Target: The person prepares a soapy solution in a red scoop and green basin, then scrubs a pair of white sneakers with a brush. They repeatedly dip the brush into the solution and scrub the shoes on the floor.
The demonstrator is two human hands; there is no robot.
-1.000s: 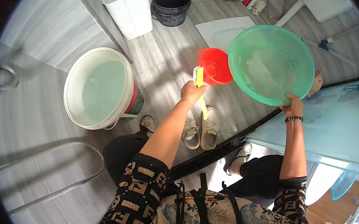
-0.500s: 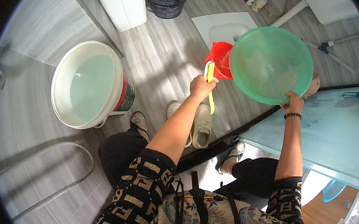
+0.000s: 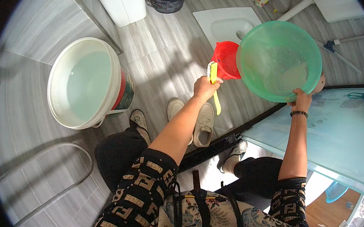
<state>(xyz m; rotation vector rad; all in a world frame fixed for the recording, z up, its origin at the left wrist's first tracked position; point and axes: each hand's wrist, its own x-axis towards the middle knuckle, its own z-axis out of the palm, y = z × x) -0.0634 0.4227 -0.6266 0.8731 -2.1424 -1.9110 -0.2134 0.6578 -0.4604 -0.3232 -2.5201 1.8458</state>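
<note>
Grey hose [image 3: 67,144]: ribbed, looped across the grey surface at far left.
White bucket [image 3: 56,82]: wide-mouthed, containing pale water [image 3: 89,86] (its outer side bears a red and dark band).
White bin [image 3: 125,3]: rectangular, near the upper edge, partly cut off.
Black bucket [image 3: 167,3]: just right of the white bin, its mouth facing up.
Pale shoes [image 3: 205,120]: side by side on the floor, the left one mostly hidden by the left forearm [image 3: 175,130].
Left hand [image 3: 206,88]: fingers closed around the brush, at mid-scene above the shoes.
Brush [image 3: 217,101]: yellow handle running through that hand, white bristles at the upper end.
Squat pan [image 3: 207,21]: white, set in the floor beyond the hands.
Red container [image 3: 227,58]: directly beyond the left hand and beside the green basin (whether this hand also grips it cannot be told).
Green basin [image 3: 261,37]: round, translucent, raised, its hollow facing the camera.
Right hand [image 3: 301,98]: clamped on the basin's near rim, a dark beaded bracelet [image 3: 299,113] at the wrist.
Glass panel [image 3: 336,125]: bluish, right of the right forearm.
</note>
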